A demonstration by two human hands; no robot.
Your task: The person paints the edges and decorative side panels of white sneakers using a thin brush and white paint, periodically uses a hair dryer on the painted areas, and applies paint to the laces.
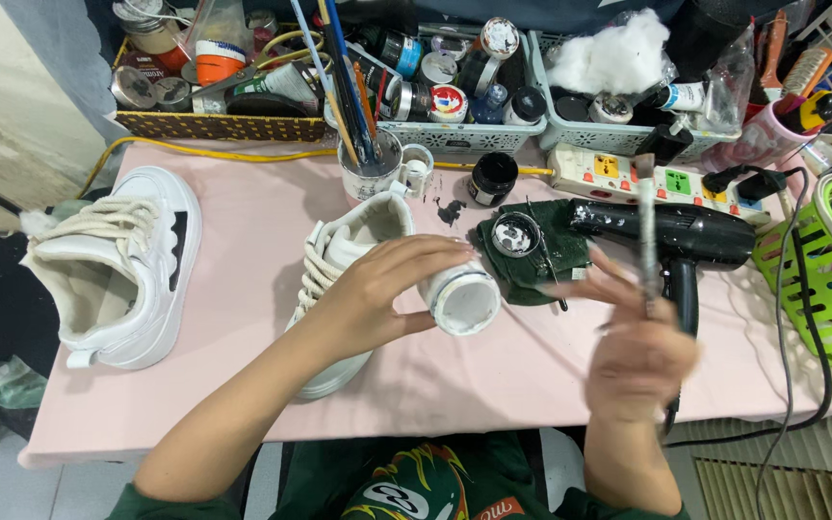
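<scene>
Fingers [435, 252] of left hand [377, 294] wrapped around small round white paint jar [464, 300], open mouth tipped toward camera, held over pink tabletop [493, 371] above white lace-up sneaker [339, 279]. Right hand [633, 351] pinching flat-bristled paintbrush [646, 226] upright, long axis vertical, bristles up. Jar lying left of brush, well apart. Black hair dryer [681, 241] behind right hand.
</scene>
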